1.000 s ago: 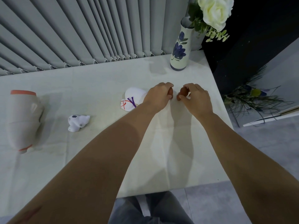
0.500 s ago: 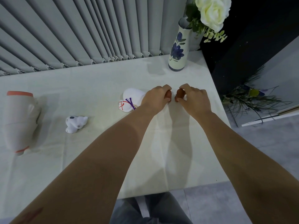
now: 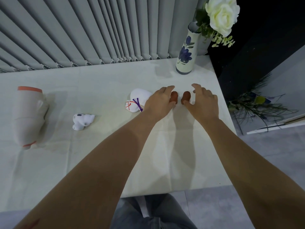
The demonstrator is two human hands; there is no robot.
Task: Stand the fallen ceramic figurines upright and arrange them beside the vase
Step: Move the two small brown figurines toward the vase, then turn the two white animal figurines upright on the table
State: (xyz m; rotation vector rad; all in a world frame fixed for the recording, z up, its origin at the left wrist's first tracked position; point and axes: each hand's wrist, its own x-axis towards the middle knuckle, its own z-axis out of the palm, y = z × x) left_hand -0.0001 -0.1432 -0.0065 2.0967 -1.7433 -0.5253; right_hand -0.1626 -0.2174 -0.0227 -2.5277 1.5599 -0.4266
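Terracotta-brown, two small rounded figurines [image 3: 173,96] [image 3: 186,96] were seen standing side by side near table [image 3: 99,162] centre-right, w/ vase [image 3: 184,58] well apart at 12 o'clock. Left hand [image 3: 159,103] was seen spread, fingertips by the left piece; contact cannot be told. Right hand [image 3: 203,101] was spread too, thumb just beside the right piece. Judged: release to be done slowly, fingers drawn straight outward so neither piece is tipped. White figurine [image 3: 137,102] at 9 o'clock and small white one [image 3: 82,120] further left were noted lying down, not yet stood.
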